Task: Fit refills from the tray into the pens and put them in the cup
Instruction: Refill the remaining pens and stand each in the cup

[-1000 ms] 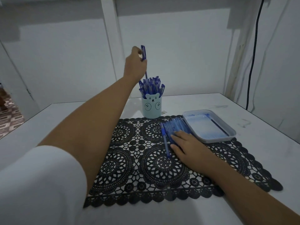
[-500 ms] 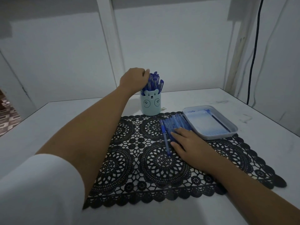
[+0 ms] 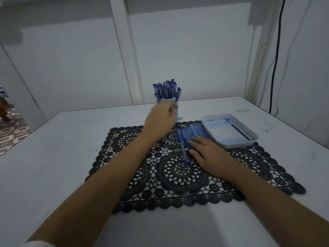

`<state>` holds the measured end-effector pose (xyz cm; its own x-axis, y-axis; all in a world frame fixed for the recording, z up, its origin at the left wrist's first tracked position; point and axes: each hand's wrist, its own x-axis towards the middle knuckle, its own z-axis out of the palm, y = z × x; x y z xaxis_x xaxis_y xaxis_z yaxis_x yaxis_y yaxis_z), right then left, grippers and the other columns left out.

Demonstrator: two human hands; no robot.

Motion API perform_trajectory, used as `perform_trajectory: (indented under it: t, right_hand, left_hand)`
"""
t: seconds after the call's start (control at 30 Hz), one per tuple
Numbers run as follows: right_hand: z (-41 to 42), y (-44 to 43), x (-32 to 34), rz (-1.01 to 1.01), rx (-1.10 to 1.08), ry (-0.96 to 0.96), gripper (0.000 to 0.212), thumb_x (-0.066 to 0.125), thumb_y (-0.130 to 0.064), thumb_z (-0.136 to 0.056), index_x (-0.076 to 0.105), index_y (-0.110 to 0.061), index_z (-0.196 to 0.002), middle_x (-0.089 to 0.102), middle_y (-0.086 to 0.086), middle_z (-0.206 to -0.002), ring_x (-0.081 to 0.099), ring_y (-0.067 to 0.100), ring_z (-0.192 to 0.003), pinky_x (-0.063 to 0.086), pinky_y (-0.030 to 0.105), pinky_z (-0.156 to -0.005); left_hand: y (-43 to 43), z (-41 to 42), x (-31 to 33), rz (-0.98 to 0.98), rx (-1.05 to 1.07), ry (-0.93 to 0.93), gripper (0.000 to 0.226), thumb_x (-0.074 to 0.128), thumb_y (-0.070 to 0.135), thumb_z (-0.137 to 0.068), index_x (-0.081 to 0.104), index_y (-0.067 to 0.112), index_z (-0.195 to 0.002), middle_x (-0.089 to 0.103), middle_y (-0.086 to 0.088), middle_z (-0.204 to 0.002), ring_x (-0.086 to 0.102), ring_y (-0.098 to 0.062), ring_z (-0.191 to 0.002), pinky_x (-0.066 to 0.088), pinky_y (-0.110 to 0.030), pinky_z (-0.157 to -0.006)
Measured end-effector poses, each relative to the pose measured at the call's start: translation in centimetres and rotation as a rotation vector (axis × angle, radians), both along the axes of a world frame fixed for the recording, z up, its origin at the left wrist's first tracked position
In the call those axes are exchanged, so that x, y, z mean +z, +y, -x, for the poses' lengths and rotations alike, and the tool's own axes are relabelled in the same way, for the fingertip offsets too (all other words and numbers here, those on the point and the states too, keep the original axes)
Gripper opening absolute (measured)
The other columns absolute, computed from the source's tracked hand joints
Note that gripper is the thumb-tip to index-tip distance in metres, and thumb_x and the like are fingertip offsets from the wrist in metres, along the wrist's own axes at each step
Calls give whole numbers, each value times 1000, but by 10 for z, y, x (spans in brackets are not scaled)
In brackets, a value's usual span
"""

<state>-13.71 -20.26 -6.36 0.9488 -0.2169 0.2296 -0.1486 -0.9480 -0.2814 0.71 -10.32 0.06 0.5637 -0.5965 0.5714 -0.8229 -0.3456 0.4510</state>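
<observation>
The left hand point(image 3: 160, 118) is hovering just in front of the pale blue cup point(image 3: 175, 106). It is blurred, with fingers loosely curled and nothing visible in them. The right hand point(image 3: 208, 152) is lying flat, fingers straight, on the row of pens point(image 3: 193, 131) beside the tray point(image 3: 231, 146), which is holding one dark refill point(image 3: 240, 131). One single pen point(image 3: 183, 148) is lying apart on the lace mat point(image 3: 178, 172).

Hazards:
- The cup is standing crowded with finished pens point(image 3: 167, 90), so a knock from the left hand is likely to tip it.
- Sideways pressure from the right hand is likely to roll loose pens out of the row.
</observation>
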Motion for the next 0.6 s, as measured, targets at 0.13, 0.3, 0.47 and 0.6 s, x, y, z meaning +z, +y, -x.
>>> perform_trajectory:
  t: [0.13, 0.3, 0.47, 0.6]
  right_hand:
    - [0, 0, -2, -6, 4, -34, 43, 36, -30, -98, 43, -12, -136, 38, 4, -143, 36, 19, -130, 24, 38, -111]
    - [2, 1, 0, 12, 5, -45, 40, 38, -27, -98, 47, -9, -133, 43, 8, -139, 41, 22, -125, 26, 30, -107]
    - [2, 3, 0, 24, 5, -37, 41, 38, -27, -98, 45, -9, -134, 42, 7, -140, 41, 22, -126, 27, 30, -107]
    - [2, 2, 0, 28, 6, -41, 41, 38, -27, -98, 46, -9, -134, 43, 7, -140, 41, 22, -125, 26, 30, -106]
  left_hand:
    - [6, 21, -36, -244, -1, 165, 21, 48, 21, -91, 63, 16, -105, 63, -1, -104, 55, -15, -92, 45, -28, -82]
    - [7, 28, -45, -412, 77, 152, 16, 53, 40, -86, 55, 26, -94, 53, 5, -88, 54, -18, -90, 43, -32, -76]
    - [12, 29, -37, -524, 107, 195, 21, 55, 34, -81, 44, 25, -95, 55, 1, -101, 53, -20, -93, 46, -37, -81]
    - [19, 34, -31, -634, 40, 115, 28, 54, 19, -81, 44, 22, -106, 56, -6, -106, 54, -24, -92, 48, -40, -81]
